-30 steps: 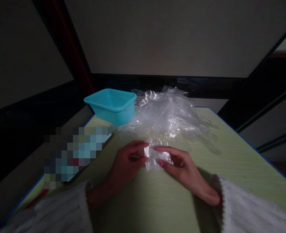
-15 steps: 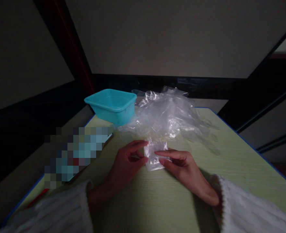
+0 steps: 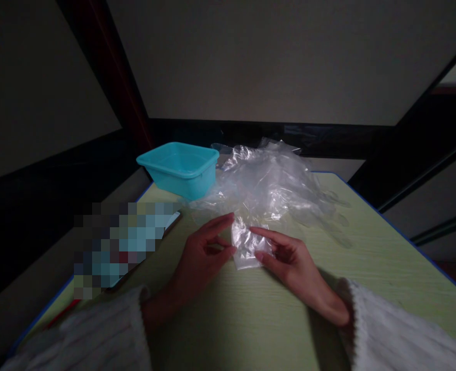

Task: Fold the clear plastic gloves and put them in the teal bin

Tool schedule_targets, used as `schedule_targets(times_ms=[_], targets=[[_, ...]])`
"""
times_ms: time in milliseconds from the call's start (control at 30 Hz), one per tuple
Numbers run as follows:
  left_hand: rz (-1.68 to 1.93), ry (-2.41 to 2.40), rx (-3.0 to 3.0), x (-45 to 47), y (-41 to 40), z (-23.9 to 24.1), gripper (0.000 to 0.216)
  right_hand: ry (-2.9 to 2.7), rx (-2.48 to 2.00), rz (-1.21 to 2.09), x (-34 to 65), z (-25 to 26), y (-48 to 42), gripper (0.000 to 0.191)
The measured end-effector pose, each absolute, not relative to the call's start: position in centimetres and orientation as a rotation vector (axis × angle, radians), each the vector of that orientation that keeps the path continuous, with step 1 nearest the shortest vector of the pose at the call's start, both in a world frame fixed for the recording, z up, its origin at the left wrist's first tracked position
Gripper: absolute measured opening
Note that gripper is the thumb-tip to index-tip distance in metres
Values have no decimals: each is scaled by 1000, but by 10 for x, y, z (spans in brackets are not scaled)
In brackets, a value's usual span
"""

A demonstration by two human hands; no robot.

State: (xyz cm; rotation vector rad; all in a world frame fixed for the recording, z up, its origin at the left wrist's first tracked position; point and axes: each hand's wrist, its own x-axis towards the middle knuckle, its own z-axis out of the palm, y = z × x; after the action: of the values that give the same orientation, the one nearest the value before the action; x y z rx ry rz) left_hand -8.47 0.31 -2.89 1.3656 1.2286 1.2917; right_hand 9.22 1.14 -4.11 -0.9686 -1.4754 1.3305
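Folding of the small, crumpled clear plastic piece (image 3: 247, 248) goes best with edges aligned and film pressed flat on the pale green table (image 3: 367, 247). The left hand (image 3: 200, 257) pinches its left edge; the right hand (image 3: 289, 260) pinches its right edge. The piece lies between them, near the clear plastic heap (image 3: 274, 180).

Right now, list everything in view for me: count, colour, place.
folded plastic: one, clear, near table centre, pinched between both hands
plastic pile: one heap, clear, far side of table, behind the hands
tub: one, turquoise, far left of table, beside the pile
table: one, pale green top, blue edge
blurred patch: one, left edge of table, contents unreadable
sleeves: two, white knit, bottom corners
left hand: grip on folded plastic
right hand: grip on folded plastic
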Motion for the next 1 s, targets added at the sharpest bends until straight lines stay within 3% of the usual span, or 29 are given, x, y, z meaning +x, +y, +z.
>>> schedule_targets(times_ms=[200, 500, 633, 900, 1000], targets=[[1434, 1259, 1454, -90, 13, -30, 35, -1470, -972, 1355, 90, -43, 13, 39], [1760, 1155, 888, -105, 41, -14, 30, -1483, -907, 1379, 87, -43, 13, 39], [1783, 1151, 659, -110, 61, -7, 13, -1487, -937, 1374, 88, -42, 13, 39], [1771, 1144, 395, -115, 85, 6, 19, -1529, -942, 1345, 90, -41, 12, 35], [1754, 1141, 376, -117, 86, 9, 10, -1519, -925, 1350, 90, -42, 12, 35]])
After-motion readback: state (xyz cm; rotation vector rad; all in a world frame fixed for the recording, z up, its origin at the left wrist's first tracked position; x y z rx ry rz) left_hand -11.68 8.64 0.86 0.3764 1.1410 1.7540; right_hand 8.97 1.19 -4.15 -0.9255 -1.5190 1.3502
